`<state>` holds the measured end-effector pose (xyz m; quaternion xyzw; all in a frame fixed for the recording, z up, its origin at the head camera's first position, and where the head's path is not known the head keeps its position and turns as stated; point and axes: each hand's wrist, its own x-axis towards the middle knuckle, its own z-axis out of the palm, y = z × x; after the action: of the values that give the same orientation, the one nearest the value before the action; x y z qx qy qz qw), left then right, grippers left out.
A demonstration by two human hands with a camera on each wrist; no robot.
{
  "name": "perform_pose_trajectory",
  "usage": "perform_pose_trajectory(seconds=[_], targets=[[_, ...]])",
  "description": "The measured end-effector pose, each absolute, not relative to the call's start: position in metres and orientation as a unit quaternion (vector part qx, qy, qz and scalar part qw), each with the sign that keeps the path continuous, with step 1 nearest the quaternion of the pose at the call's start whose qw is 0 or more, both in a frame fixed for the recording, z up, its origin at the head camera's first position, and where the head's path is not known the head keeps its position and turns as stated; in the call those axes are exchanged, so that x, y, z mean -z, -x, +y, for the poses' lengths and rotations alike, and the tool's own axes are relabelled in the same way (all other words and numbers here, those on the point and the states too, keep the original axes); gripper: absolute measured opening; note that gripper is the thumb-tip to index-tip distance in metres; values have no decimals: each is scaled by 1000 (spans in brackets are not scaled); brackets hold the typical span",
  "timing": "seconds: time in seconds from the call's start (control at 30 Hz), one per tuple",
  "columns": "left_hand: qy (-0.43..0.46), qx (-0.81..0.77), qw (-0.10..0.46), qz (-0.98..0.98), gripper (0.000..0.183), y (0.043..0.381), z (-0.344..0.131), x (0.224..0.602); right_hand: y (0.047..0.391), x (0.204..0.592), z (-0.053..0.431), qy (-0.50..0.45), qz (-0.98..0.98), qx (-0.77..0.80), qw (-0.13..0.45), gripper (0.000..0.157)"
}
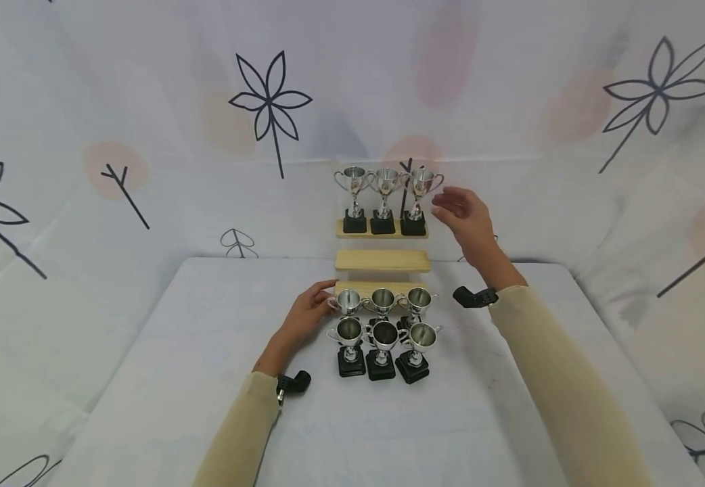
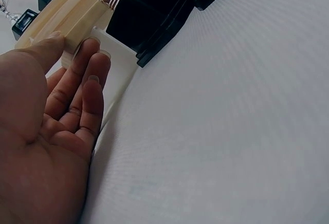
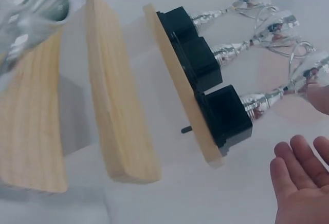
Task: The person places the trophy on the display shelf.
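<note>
Three small silver trophy cups on black bases stand in a row on the top wooden shelf [image 1: 377, 235]. My right hand [image 1: 465, 220] is beside the rightmost trophy [image 1: 415, 220]; its fingers are relaxed and apart, and the thumb overlaps the cup in the right wrist view, where contact is unclear. My left hand [image 1: 305, 314] pinches the left end of the lowest wooden shelf [image 2: 85, 26], thumb on the board and fingers against its underside. Close to it are two rows of trophies, the front row including a trophy [image 1: 350, 362] on the white table.
The middle wooden shelf [image 1: 383, 261] carries nothing. The white-covered table [image 1: 480, 419] meets a pale curtain [image 1: 164, 81] with leaf drawings at the back. Black cameras are strapped at both wrists.
</note>
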<state>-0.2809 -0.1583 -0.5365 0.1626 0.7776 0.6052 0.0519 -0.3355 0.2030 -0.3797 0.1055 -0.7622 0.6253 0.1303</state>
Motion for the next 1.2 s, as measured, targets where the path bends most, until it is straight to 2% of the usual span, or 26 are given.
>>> perform_pose_trajectory(seconds=[0.13,0.37,0.57,0.87,1.2], targets=[[-155,-605,52,779,48,279,-161,537,324,390,210,-108,-758,-626,147,58],[-164,-605,54,778,49,280,-162,538,295,410,221,-122,-744,-630,185,47],[-171,-600,50,780,48,280,-163,537,271,426,224,-140,-738,-633,186,41],[-167,-596,52,784,50,281,-163,538,248,459,229,-209,-716,-656,115,50],[-174,-595,51,783,50,282,-162,541,240,483,228,-249,-720,-646,43,59]])
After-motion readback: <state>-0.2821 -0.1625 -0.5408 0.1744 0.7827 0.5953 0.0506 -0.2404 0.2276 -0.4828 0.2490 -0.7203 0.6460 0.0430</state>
